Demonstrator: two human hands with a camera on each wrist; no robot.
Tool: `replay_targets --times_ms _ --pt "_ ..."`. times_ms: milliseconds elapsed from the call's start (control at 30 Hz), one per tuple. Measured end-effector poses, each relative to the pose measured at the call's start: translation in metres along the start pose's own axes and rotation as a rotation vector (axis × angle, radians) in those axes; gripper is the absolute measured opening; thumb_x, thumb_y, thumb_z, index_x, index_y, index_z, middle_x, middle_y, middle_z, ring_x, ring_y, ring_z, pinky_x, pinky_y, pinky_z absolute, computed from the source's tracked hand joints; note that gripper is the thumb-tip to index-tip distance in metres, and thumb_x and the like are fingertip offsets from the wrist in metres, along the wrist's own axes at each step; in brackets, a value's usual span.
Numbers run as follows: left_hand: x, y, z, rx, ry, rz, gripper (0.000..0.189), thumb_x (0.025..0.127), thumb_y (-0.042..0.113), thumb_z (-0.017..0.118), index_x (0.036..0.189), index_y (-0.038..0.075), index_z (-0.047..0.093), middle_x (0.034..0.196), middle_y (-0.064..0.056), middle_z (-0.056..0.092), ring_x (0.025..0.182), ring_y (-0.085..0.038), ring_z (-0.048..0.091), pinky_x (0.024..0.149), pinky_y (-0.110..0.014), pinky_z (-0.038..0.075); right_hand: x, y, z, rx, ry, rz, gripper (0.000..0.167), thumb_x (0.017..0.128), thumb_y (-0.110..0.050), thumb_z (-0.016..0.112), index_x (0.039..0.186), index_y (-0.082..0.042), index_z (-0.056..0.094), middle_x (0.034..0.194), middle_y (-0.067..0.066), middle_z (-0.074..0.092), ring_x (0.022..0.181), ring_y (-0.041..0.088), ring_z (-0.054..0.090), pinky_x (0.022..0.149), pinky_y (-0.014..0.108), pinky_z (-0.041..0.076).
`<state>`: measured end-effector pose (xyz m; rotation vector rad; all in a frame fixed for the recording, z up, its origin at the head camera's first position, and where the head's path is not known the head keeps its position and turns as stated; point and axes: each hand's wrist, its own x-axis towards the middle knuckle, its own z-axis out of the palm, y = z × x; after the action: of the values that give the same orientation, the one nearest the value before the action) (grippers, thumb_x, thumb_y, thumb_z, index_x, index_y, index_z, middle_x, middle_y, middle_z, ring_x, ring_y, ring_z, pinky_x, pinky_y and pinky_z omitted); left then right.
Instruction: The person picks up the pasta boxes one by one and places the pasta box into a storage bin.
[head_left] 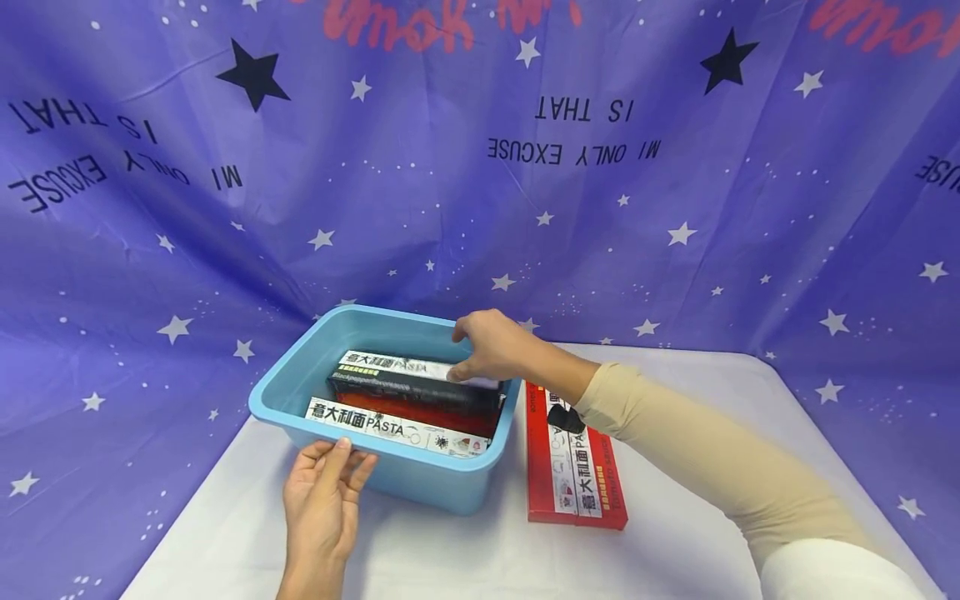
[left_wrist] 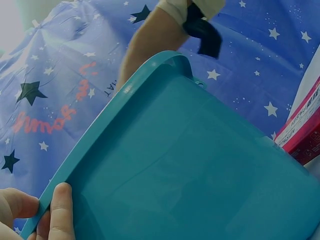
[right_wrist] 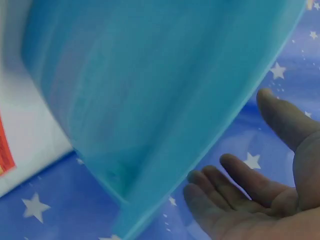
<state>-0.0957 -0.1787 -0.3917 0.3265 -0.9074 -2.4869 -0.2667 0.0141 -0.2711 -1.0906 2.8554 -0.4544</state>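
Observation:
A light blue plastic basin [head_left: 420, 479] stands on the left part of the table. My left hand [head_left: 322, 504] pinches its front rim, thumb on one side and fingers on the other; the left wrist view shows the fingers [left_wrist: 61, 212] against the outer wall. Inside lie pasta boxes: a black one [head_left: 420, 400] with a white side at the back, and one with its white PASTA side [head_left: 397, 427] up along the front. My right hand [head_left: 491, 346] is over the basin's back right rim, thumb and fingers spread, holding nothing; in the right wrist view the fingers [right_wrist: 240, 182] are beside the rim.
Red tomato-sauce pasta boxes [head_left: 543, 492] lie on the white table [head_left: 690, 400] to the right of the basin, partly under the right forearm. A black piece [left_wrist: 207, 37] hangs from the right wrist. Behind the table hangs a purple star-patterned cloth [head_left: 420, 208].

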Motion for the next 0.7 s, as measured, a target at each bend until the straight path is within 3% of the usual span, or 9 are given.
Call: replay_targets --times_ms 133,300,367,533,700 --pt "-0.001 0.0 0.0 0.015 0.003 -0.005 0.025 0.091 -0.004 0.065 0.099 0.002 0.042 0.09 -0.01 0.064 0.071 -0.018 0.067 0.074 -0.034 0.062 -0.015 0.009 0.013 0.042 0.025 -0.013 0.05 0.082 -0.034 0.078 0.121 -0.007 0.066 0.119 0.007 0.066 0.112 0.022 0.059 0.097 0.035 0.051" --pt "0.0 0.001 0.0 0.057 0.002 0.001 0.025 0.092 -0.001 0.065 0.1 0.002 0.042 0.091 -0.008 0.063 0.072 -0.016 0.067 0.076 -0.032 0.062 -0.046 0.018 0.016 0.161 0.199 -0.028 0.04 0.086 -0.03 0.069 0.121 -0.011 0.066 0.116 -0.001 0.066 0.102 0.016 0.059 0.088 0.034 0.054" --pt "0.001 0.001 0.0 0.07 0.002 0.002 0.025 0.092 0.0 0.065 0.1 0.003 0.042 0.092 -0.008 0.063 0.072 -0.016 0.067 0.076 -0.032 0.062 -0.061 0.021 0.015 0.204 0.267 -0.026 0.038 0.087 -0.028 0.068 0.122 -0.014 0.066 0.119 -0.004 0.065 0.105 0.014 0.059 0.087 0.034 0.055" --pt "0.002 0.002 0.001 0.082 0.015 0.0 0.026 0.092 0.001 0.066 0.1 0.003 0.042 0.092 -0.008 0.063 0.073 -0.016 0.066 0.077 -0.032 0.062 -0.104 0.034 0.017 0.263 0.406 0.001 0.044 0.091 -0.032 0.069 0.131 -0.02 0.059 0.13 -0.006 0.06 0.122 0.016 0.054 0.098 0.044 0.052" --pt "0.001 0.001 0.001 0.076 0.03 -0.008 0.025 0.092 0.0 0.066 0.098 0.004 0.042 0.092 -0.008 0.063 0.072 -0.016 0.066 0.076 -0.032 0.062 -0.147 0.054 0.035 0.256 0.482 0.076 0.056 0.091 -0.036 0.069 0.141 -0.023 0.05 0.137 -0.004 0.055 0.128 0.019 0.049 0.105 0.049 0.046"
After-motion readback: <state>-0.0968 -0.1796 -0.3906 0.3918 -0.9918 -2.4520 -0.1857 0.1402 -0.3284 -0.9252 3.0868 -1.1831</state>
